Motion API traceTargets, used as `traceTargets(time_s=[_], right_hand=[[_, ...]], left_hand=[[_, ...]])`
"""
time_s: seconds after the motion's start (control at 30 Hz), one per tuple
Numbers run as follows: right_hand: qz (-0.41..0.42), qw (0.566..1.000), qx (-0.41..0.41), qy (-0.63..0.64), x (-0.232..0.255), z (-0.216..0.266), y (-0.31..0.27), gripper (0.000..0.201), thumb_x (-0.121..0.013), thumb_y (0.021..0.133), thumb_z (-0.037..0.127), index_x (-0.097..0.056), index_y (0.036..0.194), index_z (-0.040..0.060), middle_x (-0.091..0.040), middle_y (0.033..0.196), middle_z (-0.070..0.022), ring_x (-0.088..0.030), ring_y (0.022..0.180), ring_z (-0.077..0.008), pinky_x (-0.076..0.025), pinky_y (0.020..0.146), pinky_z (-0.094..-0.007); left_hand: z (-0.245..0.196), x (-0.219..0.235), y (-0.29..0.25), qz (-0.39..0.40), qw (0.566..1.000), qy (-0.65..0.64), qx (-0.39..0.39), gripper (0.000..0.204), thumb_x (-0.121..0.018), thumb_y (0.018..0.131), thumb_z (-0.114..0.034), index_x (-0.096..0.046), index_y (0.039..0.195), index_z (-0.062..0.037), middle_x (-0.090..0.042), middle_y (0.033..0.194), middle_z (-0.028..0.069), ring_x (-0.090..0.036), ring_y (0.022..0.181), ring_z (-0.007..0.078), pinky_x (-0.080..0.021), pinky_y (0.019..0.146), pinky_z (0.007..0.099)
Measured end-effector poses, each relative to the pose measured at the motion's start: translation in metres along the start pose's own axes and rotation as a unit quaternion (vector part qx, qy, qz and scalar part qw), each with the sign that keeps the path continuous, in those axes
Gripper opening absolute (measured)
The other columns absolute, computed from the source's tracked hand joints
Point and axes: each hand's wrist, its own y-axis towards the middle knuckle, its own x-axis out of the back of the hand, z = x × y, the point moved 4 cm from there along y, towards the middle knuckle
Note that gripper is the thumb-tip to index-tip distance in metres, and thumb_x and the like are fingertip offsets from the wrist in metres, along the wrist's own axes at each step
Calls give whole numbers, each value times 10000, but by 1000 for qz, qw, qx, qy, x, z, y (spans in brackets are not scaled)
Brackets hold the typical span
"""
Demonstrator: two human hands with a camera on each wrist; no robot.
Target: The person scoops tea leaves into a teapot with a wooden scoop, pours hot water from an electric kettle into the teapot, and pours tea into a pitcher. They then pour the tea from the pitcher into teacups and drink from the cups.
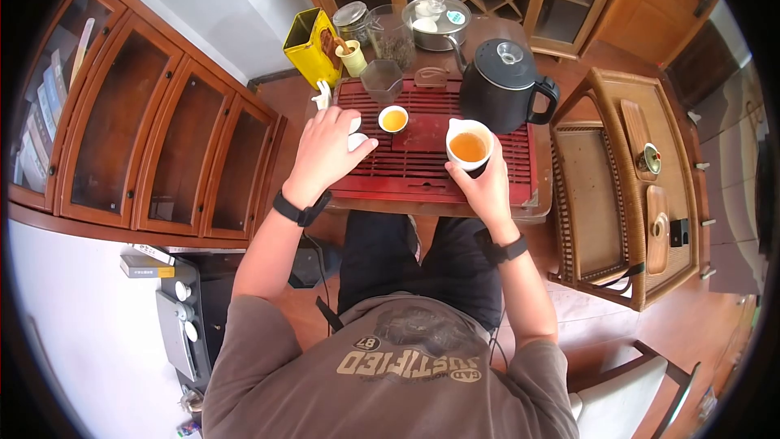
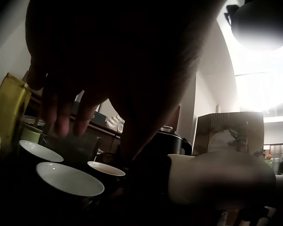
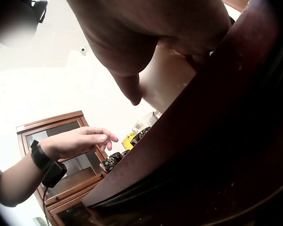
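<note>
My right hand (image 1: 487,183) grips a white pitcher (image 1: 452,135) of amber tea at the right of the red slatted tray (image 1: 422,187). Above two white cups at the tray's left side hovers my left hand (image 1: 329,150), its fingers spread and holding nothing. In the left wrist view the two cups (image 2: 70,180) (image 2: 41,150) look empty, and a third cup (image 2: 106,169) holds tea. That tea-filled cup (image 1: 393,119) stands right of my left hand in the head view. The right wrist view shows patterned dark outsides on the cups (image 3: 111,161).
A black kettle (image 1: 500,85) stands at the tray's back right. Behind the tray are a glass pitcher (image 1: 381,81), a yellow tin (image 1: 310,49), jars and a lidded pot (image 1: 437,24). A wicker cart (image 1: 585,187) is at the right, wooden cabinets (image 1: 171,130) at the left.
</note>
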Motion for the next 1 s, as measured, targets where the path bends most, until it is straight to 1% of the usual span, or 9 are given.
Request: traceTargets(time_s=[0.07,0.2,0.4,0.67,0.77,0.83,0.87,0.93,1.0], right_hand=[[4,1000,1,15,1,3,1,724,-880,787,193,-514,1378,-6,-682,1244,-197,-651,1182,-382,-495,1008,-468],[2,1000,10,19,-1,2,1,713,-879,792,177,-514,1374,-15,-690,1232,-204,-669,1159,-382,-515,989,-459],[9,999,-2,32,-2,3,2,709,-882,799,180,-516,1374,-12,-692,1238,-194,-674,1172,-365,-522,995,-446],[5,1000,7,17,-3,1,0,740,-891,801,184,-501,1397,-15,-689,1249,-192,-677,1175,-346,-517,1008,-429],[6,1000,-8,27,-3,5,-1,754,-892,803,190,-492,1406,-23,-682,1270,-193,-670,1199,-328,-510,1023,-417],[12,999,-24,30,-3,2,0,751,-892,806,186,-491,1404,-27,-679,1281,-192,-666,1210,-312,-504,1033,-408],[14,999,-22,28,-4,2,-1,751,-892,806,186,-491,1404,-27,-679,1281,-192,-666,1210,-312,-504,1033,-408],[8,999,-25,36,-4,3,-1,745,-892,806,183,-493,1402,-22,-677,1277,-184,-665,1202,-304,-503,1034,-404],[9,999,-16,33,-3,4,0,744,-892,805,183,-494,1399,-22,-675,1272,-181,-664,1198,-300,-501,1035,-400]], left_hand=[[2,2,-14,12,999,-8,46,508,-813,843,-386,-669,1191,-45,-637,1094,131,-595,1053,344,-474,927,450],[3,-8,-35,11,998,9,56,538,-836,818,-374,-667,1206,-42,-631,1086,129,-590,1046,343,-475,912,452],[9,-22,-39,-20,997,-19,75,511,-828,824,-333,-668,1206,-34,-663,1086,139,-600,1045,345,-476,910,455],[6,-22,-44,-56,993,-50,86,487,-824,814,-289,-665,1202,-43,-690,1053,143,-635,1005,359,-490,895,460],[-3,-18,-43,-64,990,-74,98,486,-836,799,-272,-651,1190,-51,-687,1032,147,-643,998,364,-498,888,463],[-14,-17,-40,-72,989,-114,68,462,-845,789,-244,-628,1150,-55,-682,1027,146,-644,1000,364,-503,884,462],[-17,-21,-39,-75,988,-116,69,462,-845,789,-244,-628,1150,-55,-682,1027,146,-644,1000,364,-503,884,462],[-27,-28,-35,-83,987,-135,35,442,-847,785,-224,-606,1118,-59,-678,1031,143,-645,1003,361,-504,876,461],[-39,-32,-29,-74,988,-133,18,448,-840,791,-216,-582,1119,-52,-660,1019,137,-631,988,349,-502,861,465]])
